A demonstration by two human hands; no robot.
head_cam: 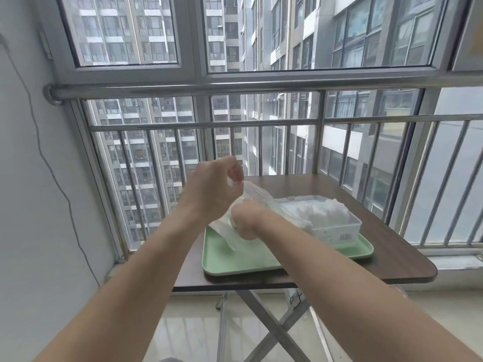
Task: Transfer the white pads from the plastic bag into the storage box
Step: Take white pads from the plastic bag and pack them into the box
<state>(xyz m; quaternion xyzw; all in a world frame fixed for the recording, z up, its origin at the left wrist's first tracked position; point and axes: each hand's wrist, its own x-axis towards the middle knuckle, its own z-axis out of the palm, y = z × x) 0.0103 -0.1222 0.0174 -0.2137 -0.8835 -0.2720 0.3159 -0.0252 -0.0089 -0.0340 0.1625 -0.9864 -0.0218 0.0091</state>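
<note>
A clear plastic bag (254,195) is held up over the left part of a green tray (235,259). My left hand (211,184) pinches the bag's upper edge. My right hand (248,222) grips the bag lower down, its fingers curled into the plastic. To the right on the tray stands a clear storage box (337,228) with white pads (324,210) piled inside. Whether any pads are in the bag is hidden by my hands and the crumpled plastic.
The tray lies on a small dark wooden folding table (397,259) with crossed metal legs. A metal railing (261,124) and window stand right behind the table. A white wall (31,205) with a hanging cable is at the left.
</note>
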